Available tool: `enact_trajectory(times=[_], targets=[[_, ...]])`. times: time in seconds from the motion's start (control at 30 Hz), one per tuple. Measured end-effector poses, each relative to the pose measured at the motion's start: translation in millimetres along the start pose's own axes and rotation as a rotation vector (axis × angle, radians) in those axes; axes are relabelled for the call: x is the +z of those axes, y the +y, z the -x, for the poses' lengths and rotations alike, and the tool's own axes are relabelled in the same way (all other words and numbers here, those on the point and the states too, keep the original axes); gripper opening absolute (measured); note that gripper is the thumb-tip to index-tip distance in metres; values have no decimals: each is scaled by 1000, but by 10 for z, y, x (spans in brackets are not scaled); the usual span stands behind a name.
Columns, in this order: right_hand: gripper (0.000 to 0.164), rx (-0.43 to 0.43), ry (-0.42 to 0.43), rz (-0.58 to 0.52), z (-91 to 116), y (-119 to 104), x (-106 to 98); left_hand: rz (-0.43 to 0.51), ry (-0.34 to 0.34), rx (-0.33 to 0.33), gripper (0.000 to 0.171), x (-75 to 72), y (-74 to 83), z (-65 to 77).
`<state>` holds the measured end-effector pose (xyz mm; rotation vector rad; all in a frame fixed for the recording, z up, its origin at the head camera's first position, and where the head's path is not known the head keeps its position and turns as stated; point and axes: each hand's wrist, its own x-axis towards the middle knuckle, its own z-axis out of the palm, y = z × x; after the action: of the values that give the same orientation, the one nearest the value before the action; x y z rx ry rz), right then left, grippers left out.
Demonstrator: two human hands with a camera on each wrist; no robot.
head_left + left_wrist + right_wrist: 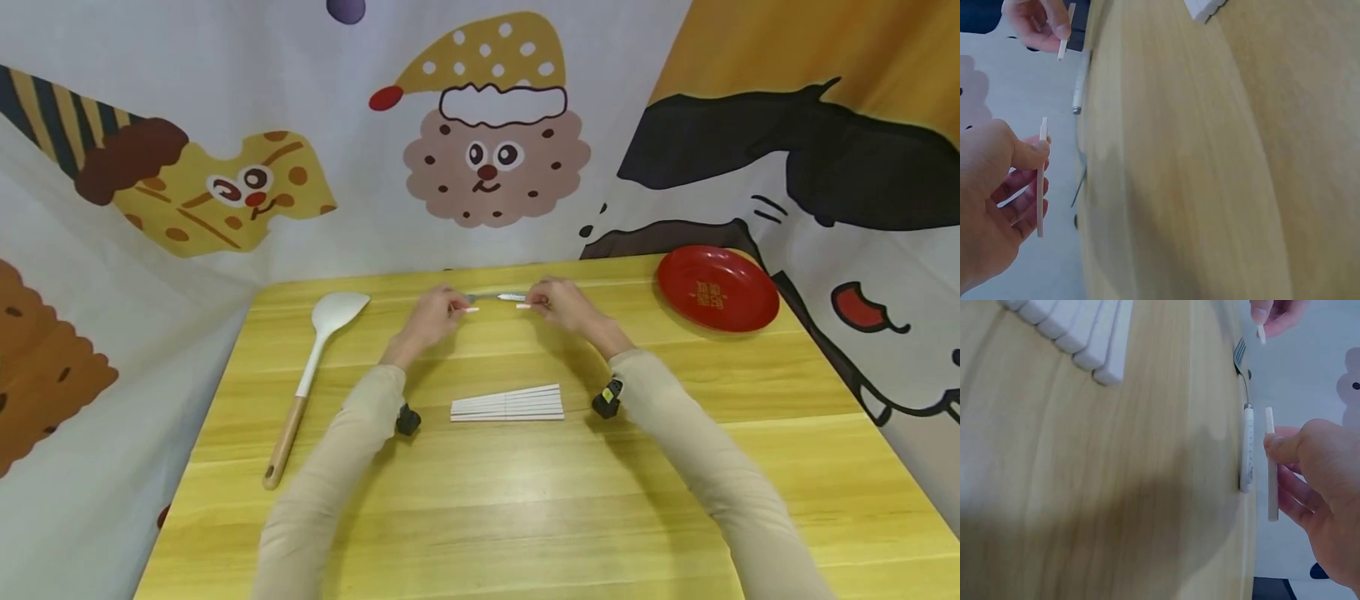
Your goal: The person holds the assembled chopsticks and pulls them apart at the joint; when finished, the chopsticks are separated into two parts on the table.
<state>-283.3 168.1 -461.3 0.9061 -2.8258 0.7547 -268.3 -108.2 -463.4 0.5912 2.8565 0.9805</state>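
Note:
My left hand (pixel 435 315) pinches a short, thin white stick (pixel 1040 187) between thumb and fingers. Across from it my right hand (pixel 561 303) pinches a similar short white stick (pixel 1273 487). Both are held over the far side of the table, their ends pointing toward each other with a gap between. Just behind the hands lies a fork (pixel 1247 440) with a white patterned handle, partly covered by the fingers in the head view. Nearer to me, between the forearms, several white sticks (pixel 507 407) lie side by side, spread slightly like a fan.
A white turner (pixel 333 315) with a wooden handle lies along the left side of the wooden table (pixel 480 517). At the back right corner stands a red plate (pixel 742 292) with gold marks. Behind the table's far edge hangs a cartoon-printed cloth (pixel 360 183).

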Motion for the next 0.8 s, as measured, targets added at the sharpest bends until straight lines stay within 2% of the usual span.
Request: enact_trajectory(times=[0.27, 0.57, 0.8], targets=[[12, 38, -41, 7, -92, 19, 84, 16, -22, -14, 19, 176, -69, -124], [16, 94, -51, -22, -73, 46, 217, 12, -11, -18, 16, 243, -132, -159], [16, 87, -29, -2, -48, 63, 250, 17, 16, 5, 15, 291, -150, -166]])
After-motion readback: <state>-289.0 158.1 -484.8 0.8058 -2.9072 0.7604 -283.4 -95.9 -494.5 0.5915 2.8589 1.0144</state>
